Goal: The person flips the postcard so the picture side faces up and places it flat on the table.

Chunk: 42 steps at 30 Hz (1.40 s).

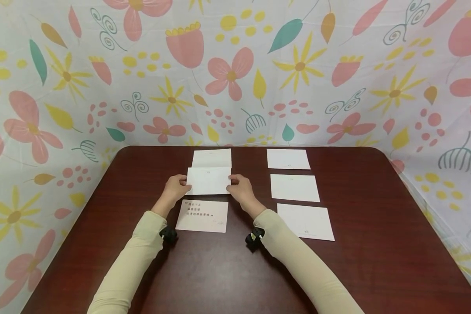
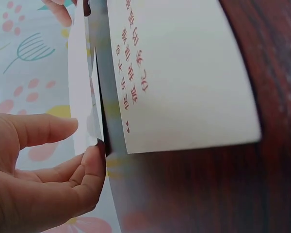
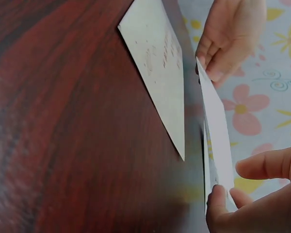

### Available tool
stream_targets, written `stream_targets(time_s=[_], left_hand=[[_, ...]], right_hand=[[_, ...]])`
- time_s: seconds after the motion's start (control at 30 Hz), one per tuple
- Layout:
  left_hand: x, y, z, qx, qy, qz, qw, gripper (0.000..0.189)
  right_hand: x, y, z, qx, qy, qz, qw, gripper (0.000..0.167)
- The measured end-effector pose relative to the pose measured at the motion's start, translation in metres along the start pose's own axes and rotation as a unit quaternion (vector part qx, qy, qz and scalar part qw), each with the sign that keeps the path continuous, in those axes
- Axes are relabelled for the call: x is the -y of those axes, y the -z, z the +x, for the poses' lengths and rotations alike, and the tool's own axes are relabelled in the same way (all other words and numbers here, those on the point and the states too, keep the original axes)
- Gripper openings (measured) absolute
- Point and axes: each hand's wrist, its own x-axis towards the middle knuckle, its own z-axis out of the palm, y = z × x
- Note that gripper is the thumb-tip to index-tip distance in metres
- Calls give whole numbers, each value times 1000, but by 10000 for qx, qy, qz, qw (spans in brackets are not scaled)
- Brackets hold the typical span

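Observation:
A white card (image 1: 209, 181) with a tiny mark near its top edge lies between my two hands. My left hand (image 1: 175, 187) holds its left side by thumb and fingers. At its right side is my right hand (image 1: 241, 190), with the fingers at the lower edge; in the right wrist view the thumb (image 3: 264, 165) looks slightly apart from the card face. The held card looks tilted up in both wrist views. Just nearer lies a card with red lettering (image 1: 202, 216), flat on the table. Behind, a further white card (image 1: 212, 157) is partly covered.
To the right, a column of three white cards lies on the dark wooden table (image 1: 220, 274): a far one (image 1: 288, 159), a middle one (image 1: 295, 188) and a near one (image 1: 306, 221). A flowered cloth (image 1: 235, 87) hangs behind and around the table.

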Motion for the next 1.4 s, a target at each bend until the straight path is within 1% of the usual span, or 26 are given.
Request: stream_targets(time_s=[0.2,0.33,0.5,0.67,0.77,0.97,1.13,1.27,1.4], left_hand=[[1,2,-1,-202,-50,-163,9997,41],[2,3,-2,-392,-50,-392,9984,34],[1,4,-5,-543,-54,-743,9957,29],[-1,5,-4,-731,-107,-851,9936,25],[-1,5,-3,-800,-168,-937,9922,23],[0,6,-4,-832,-206,-1257,9884,19],[0,8,-5,-729,-250,-1598,9841,20],[1,9,-6,-702,-263,-1718,9823,22],[1,10,-6,-714,-282,-1877,9792,29]], right_hand=[[2,4,1,29,184,150,9997,36],[3,3,3,-116,238,124,9996,32],[1,5,5,-360,333,23,9988,26],[2,8,4,-458,415,30,9981,23],[4,10,3,-457,379,189,9981,23],[6,9,4,-459,233,626,9967,21],[6,9,7,-507,184,1026,9933,19],[7,8,8,-522,135,1344,9895,16],[8,8,9,-558,122,1503,9870,19]])
